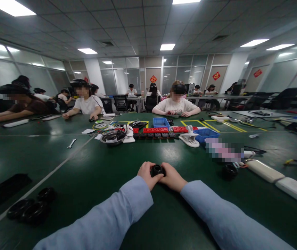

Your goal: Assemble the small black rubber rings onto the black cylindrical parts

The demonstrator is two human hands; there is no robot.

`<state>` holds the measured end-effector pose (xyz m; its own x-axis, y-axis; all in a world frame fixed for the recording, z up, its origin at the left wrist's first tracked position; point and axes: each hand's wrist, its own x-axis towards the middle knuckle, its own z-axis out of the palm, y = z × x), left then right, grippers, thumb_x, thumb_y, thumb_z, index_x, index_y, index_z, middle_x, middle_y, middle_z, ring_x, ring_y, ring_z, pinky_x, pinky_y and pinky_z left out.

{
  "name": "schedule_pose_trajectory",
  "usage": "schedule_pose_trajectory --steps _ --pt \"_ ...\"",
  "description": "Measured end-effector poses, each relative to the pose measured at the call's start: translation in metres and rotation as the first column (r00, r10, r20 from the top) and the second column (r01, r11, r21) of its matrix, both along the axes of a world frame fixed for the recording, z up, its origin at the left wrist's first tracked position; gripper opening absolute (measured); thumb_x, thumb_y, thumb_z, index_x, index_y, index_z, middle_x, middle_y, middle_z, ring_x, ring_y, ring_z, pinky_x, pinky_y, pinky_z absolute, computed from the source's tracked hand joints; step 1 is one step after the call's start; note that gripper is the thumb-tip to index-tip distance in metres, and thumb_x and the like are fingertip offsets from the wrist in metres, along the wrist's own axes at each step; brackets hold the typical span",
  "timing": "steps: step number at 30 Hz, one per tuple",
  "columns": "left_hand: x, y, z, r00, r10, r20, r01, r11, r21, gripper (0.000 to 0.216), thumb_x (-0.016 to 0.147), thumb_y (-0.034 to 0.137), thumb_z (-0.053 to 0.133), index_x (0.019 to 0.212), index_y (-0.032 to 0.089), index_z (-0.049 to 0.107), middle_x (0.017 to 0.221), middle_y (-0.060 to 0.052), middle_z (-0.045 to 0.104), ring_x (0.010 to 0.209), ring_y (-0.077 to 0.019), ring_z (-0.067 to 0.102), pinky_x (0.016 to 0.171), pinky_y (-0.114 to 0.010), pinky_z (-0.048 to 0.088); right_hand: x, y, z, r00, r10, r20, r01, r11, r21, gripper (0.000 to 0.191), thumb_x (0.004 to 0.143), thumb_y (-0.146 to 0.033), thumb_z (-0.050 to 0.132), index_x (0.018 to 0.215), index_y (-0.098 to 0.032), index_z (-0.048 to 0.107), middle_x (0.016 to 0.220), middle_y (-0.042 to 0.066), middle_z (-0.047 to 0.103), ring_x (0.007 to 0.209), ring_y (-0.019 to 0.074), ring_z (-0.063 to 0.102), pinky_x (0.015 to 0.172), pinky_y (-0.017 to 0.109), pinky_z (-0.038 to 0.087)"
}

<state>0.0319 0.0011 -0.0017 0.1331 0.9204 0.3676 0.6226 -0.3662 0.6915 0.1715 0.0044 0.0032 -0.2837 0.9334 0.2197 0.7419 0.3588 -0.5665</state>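
Note:
Both my hands close around a small black round part with a hole in its top [158, 169], in the middle of the green table [106, 194]. My left hand [147, 173] grips it from the left, its thumb across the near side. From the right, my right hand [171, 176] has its fingers wrapped on the same part. The undersides of my fingers are hidden. Several similar black rings [34, 211] lie in a group at the lower left, and another black round piece [229, 171] sits to the right.
A black tray [5, 191] lies far left, near a wrench [72, 143]. Ahead stand a row of red and black parts [158, 130], white clamps [190, 138], cables, and blue bins [206, 134]. White bars [281, 178] extend at right. A co-worker [176, 104] sits opposite.

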Motion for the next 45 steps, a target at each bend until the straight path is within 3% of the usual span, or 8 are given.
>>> schedule_pose_trajectory --steps 5,9,13,27,32,35,37,45 --pt "-0.001 0.006 0.0 0.999 -0.005 0.032 0.006 0.999 -0.037 0.035 0.056 0.026 0.066 0.086 0.013 0.053 0.083 -0.004 0.049 0.079 -0.0173 0.049 0.072 -0.03 0.041 -0.009 -0.003 -0.004 0.994 -0.105 -0.016 0.106 0.991 0.083 0.025 0.06 -0.019 0.057 0.082 -0.014 0.047 0.08 0.005 0.052 0.073 0.0159 0.048 0.064 0.027 0.036" --pt "-0.012 0.009 0.002 0.981 -0.191 0.038 0.194 0.975 -0.106 0.037 0.055 0.025 0.067 0.088 0.015 0.054 0.083 -0.003 0.05 0.076 -0.0159 0.049 0.068 -0.027 0.041 0.004 -0.001 0.004 0.969 0.2 -0.141 -0.205 0.978 -0.023 0.048 0.055 -0.027 0.066 0.099 -0.016 0.05 0.094 0.005 0.055 0.086 0.0193 0.05 0.075 0.03 0.038" --pt "-0.021 0.011 0.001 0.95 -0.307 0.056 0.311 0.94 -0.14 0.04 0.054 0.029 0.068 0.089 0.016 0.055 0.083 -0.002 0.052 0.075 -0.0153 0.049 0.067 -0.026 0.04 0.019 0.004 0.012 0.884 0.365 -0.293 -0.439 0.863 -0.25 0.038 0.057 -0.02 0.064 0.094 -0.014 0.055 0.086 0.002 0.058 0.079 0.0169 0.053 0.071 0.028 0.04" --pt "-0.019 0.007 0.004 0.955 -0.29 0.06 0.296 0.943 -0.153 0.04 0.052 0.027 0.07 0.088 0.016 0.055 0.083 -0.002 0.053 0.076 -0.0157 0.05 0.068 -0.027 0.04 0.021 0.006 0.012 0.889 0.319 -0.329 -0.422 0.85 -0.315 0.034 0.057 -0.02 0.064 0.088 -0.014 0.054 0.076 -0.001 0.054 0.068 0.0125 0.049 0.061 0.023 0.038" --pt "-0.004 0.005 0.0 0.998 -0.045 0.036 0.048 0.997 -0.066 0.036 0.053 0.026 0.068 0.084 0.016 0.053 0.082 -0.003 0.05 0.076 -0.0161 0.049 0.069 -0.029 0.042 0.007 0.006 0.003 0.992 0.093 -0.09 -0.104 0.986 -0.131 0.029 0.054 -0.028 0.065 0.074 -0.015 0.049 0.067 -0.001 0.05 0.062 0.0119 0.045 0.052 0.021 0.032" --pt "0.001 0.01 -0.003 0.998 0.055 0.026 -0.054 0.998 -0.017 0.034 0.056 0.028 0.066 0.084 0.015 0.052 0.083 -0.004 0.049 0.079 -0.0173 0.05 0.073 -0.032 0.042 -0.006 0.005 -0.002 0.988 -0.145 0.049 0.143 0.989 0.035 0.022 0.06 -0.026 0.059 0.073 -0.015 0.046 0.068 0.001 0.05 0.06 0.0127 0.045 0.052 0.023 0.03" --pt "0.0 0.013 -0.002 0.998 0.04 0.041 -0.039 0.999 -0.023 0.034 0.056 0.026 0.065 0.085 0.015 0.052 0.084 -0.004 0.05 0.08 -0.0173 0.05 0.074 -0.031 0.042 -0.01 0.003 -0.003 0.981 -0.181 0.069 0.177 0.982 0.072 0.021 0.061 -0.025 0.057 0.076 -0.015 0.047 0.07 0.003 0.052 0.063 0.0139 0.047 0.054 0.024 0.032" --pt "-0.013 0.011 -0.002 0.975 -0.217 0.052 0.221 0.972 -0.074 0.037 0.055 0.023 0.067 0.089 0.017 0.055 0.082 -0.002 0.051 0.074 -0.0152 0.049 0.068 -0.028 0.042 0.009 0.003 0.004 0.958 0.267 -0.109 -0.269 0.963 0.001 0.05 0.054 -0.03 0.067 0.1 -0.017 0.053 0.093 0.005 0.056 0.086 0.02 0.05 0.076 0.03 0.037"
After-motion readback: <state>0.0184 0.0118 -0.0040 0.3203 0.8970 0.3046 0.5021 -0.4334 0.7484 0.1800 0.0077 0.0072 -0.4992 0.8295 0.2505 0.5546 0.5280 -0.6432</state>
